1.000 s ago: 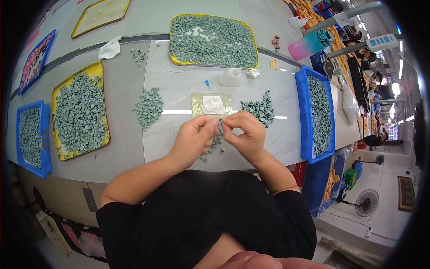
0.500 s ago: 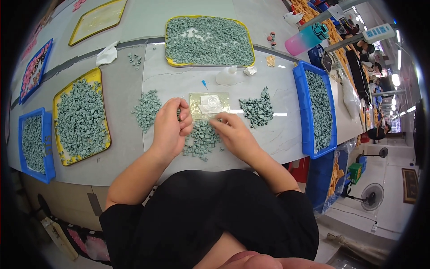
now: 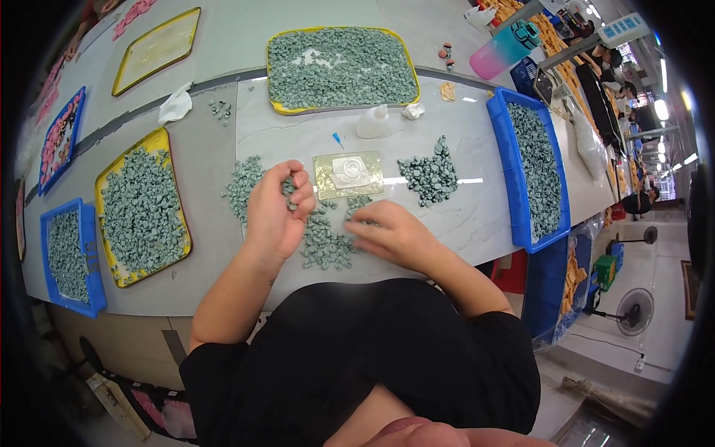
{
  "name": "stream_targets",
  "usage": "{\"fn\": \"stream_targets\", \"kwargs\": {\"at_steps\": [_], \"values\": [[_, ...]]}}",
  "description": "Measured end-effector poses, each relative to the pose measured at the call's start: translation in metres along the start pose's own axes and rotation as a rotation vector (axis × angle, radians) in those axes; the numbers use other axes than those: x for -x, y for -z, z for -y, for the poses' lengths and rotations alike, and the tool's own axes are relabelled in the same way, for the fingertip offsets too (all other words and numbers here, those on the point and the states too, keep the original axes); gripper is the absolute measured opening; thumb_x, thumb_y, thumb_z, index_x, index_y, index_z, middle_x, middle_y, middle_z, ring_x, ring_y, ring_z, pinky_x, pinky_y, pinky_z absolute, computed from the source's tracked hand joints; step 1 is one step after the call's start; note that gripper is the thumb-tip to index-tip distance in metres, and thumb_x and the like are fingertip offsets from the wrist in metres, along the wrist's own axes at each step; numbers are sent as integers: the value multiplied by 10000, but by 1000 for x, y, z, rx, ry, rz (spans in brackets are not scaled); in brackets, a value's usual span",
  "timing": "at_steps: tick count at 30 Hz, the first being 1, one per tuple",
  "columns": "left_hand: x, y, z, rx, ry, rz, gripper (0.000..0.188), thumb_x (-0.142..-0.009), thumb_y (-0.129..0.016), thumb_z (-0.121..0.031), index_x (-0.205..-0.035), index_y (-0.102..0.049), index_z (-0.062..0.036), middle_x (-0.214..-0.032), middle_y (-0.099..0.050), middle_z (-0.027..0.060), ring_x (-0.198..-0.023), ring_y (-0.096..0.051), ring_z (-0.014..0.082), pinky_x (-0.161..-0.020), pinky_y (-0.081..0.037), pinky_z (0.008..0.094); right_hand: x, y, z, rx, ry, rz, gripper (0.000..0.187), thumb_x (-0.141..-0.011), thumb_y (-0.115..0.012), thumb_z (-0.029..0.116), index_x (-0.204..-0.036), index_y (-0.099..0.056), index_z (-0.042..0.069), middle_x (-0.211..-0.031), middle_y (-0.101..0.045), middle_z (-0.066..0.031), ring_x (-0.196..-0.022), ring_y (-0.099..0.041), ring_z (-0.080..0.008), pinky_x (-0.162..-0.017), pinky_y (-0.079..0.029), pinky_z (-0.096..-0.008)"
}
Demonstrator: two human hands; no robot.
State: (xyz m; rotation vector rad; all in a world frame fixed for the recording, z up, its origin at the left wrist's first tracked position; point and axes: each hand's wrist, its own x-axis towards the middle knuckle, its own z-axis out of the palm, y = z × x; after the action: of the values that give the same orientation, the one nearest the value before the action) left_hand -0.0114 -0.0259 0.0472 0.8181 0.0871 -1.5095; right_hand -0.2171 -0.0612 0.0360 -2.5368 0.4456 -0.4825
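Observation:
My left hand is raised left of the middle, its fingers curled around a few small grey-green pieces that show in the palm. My right hand is over the right edge of a loose pile of the same pieces, its fingers apart; any piece between them is too small to make out. Just beyond both hands lies a flat, shiny yellowish plate with a white square and a clear round dish on it. Left and right of it sit a paler pile and a darker, glossier pile.
Behind the plate are a blue tapered tip, a white squeeze bottle and crumpled tissue. Yellow trays and blue trays of pieces surround the work area. A pink-teal bottle stands far right.
My right hand has drawn back slightly toward me and right, and its fingers have spread over the pile. My left hand stays curled in nearly the same place. The whole view has shifted a little.

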Motion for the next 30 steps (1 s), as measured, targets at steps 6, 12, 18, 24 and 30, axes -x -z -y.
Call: {"fn": "stream_targets", "kwargs": {"at_steps": [6,12,18,24,30], "values": [[-2,5,-28,85,-183,26,111,-854,-414,-61,-950,-434,-9,-700,-398,20,-518,-323,73,-423,-235,207,-15,-9,13,106,253,64,415,-765,-632,267,-1099,-535,41,-1155,-512,-125,-1091,-481,-289,-902,-404,-390],[6,0,-19,81,-166,29,101,-847,-413,-56,-936,-436,-17,-696,-396,13,-511,-319,74,-413,-230,210,-34,-16,27,192,164,67,533,-737,-643,371,-1138,-515,44,-1213,-462,-168,-1163,-413,-339,-947,-374,-420],[6,0,-17,60,-123,29,95,-844,-427,-45,-938,-427,-29,-688,-381,4,-513,-310,62,-395,-220,195,-22,-19,18,148,170,149,490,-723,-667,334,-1093,-525,46,-1178,-473,-161,-1105,-448,-337,-944,-375,-415],[6,-5,-2,26,-110,52,93,-865,-408,-62,-941,-435,-15,-715,-400,18,-521,-324,68,-420,-240,204,3,10,5,85,96,54,580,-661,-728,285,-1156,-509,76,-1202,-454,-160,-1112,-442,-354,-951,-364,-433],[7,-15,14,-23,-51,14,104,-913,-414,-91,-960,-436,-1,-739,-416,24,-532,-331,60,-428,-248,192,31,28,2,159,-83,85,837,-570,-778,379,-1284,-424,124,-1339,-303,-184,-1225,-296,-423,-991,-290,-514]]}}
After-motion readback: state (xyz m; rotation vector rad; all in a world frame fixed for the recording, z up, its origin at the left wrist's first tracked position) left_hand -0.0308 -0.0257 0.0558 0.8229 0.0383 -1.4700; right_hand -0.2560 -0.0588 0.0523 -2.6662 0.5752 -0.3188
